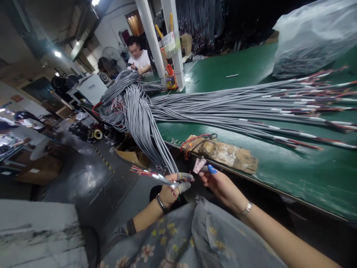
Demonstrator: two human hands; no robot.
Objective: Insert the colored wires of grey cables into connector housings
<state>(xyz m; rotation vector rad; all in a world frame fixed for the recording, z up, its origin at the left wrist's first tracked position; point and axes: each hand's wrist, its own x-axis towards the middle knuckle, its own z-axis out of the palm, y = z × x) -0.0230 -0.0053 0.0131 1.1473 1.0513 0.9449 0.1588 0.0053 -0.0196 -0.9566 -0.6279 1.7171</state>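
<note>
My left hand [169,191], with grey covers on its fingertips, is closed round grey cables [167,180] whose ends fan out into thin coloured wires [143,171]. White sleeves sit near those ends. To its right, my right hand [223,188] pinches a small pale pink, forked piece [199,165] whose kind I cannot make out. Blue tape wraps a fingertip of that hand. The two hands are close together but apart, in front of the bench edge. A thick bundle of grey cables [142,108] hangs over the edge just beyond them.
On the green bench [279,186] lie a taped wooden block [223,152] with wires on it and a long row of grey cables [212,104]. A plastic bag [315,41] stands at the back right. A white post [177,48] rises from the bench; a person [139,57] sits beyond.
</note>
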